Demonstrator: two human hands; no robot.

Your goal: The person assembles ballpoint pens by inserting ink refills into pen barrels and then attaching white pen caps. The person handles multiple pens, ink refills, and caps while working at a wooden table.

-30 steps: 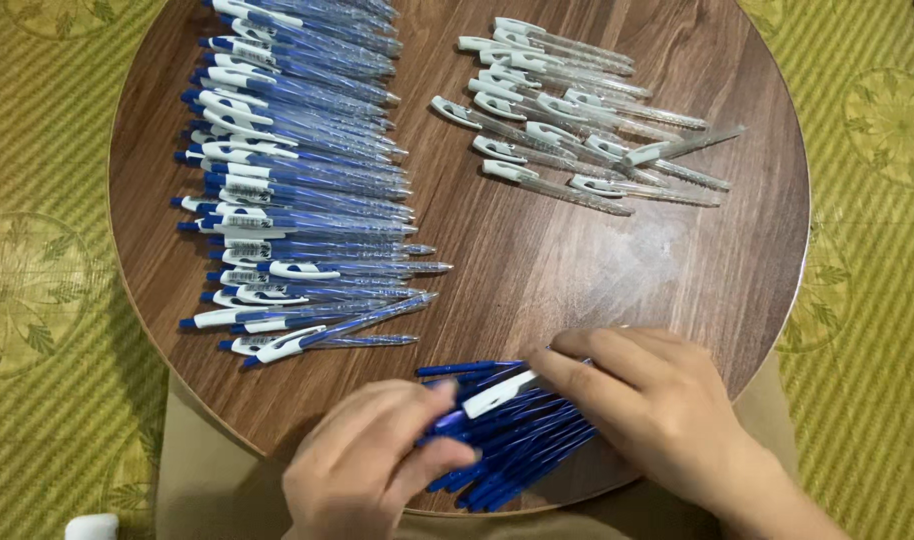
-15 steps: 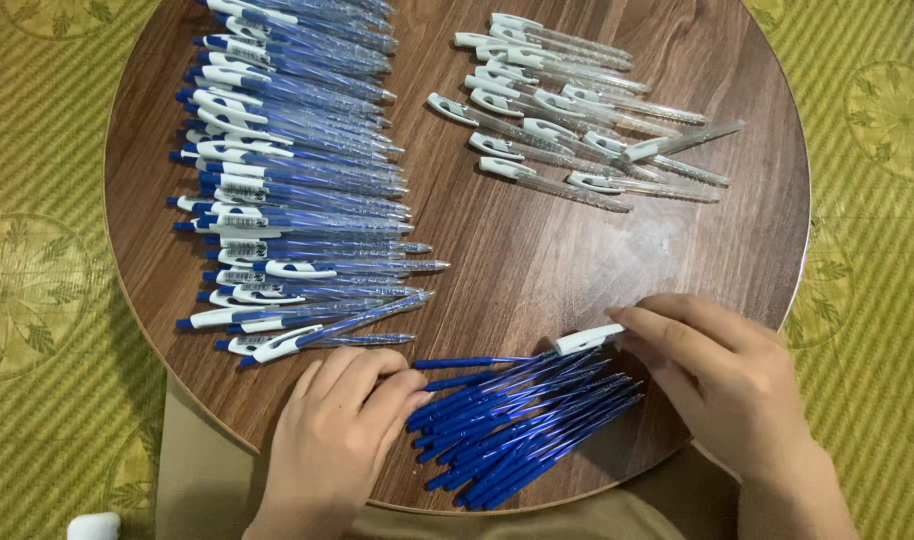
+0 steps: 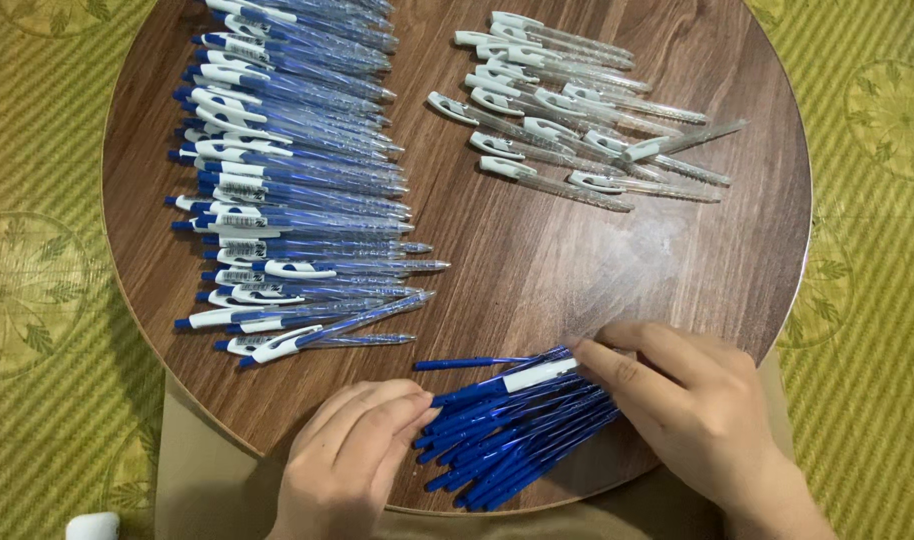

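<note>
At six o'clock on the round dark wooden bench (image 3: 677, 250), the loose bundle of thin blue plastic refills (image 3: 507, 430) is lying between both hands. The right hand (image 3: 692, 415) is pinching a white-tipped piece (image 3: 539, 374) with its fingers, seemingly mid-assembly; the left hand (image 3: 352, 455) is steadying the bundle with fingers pressed together. Finished blue-and-white pens (image 3: 287, 170), each wearing a small white label, are lying at ten o'clock, clear empty barrels (image 3: 577, 110) at one.

The light is soft and even from above. The bench (image 3: 677, 250) shines a little. Shadows are faint, and everything looks sharp.
</note>
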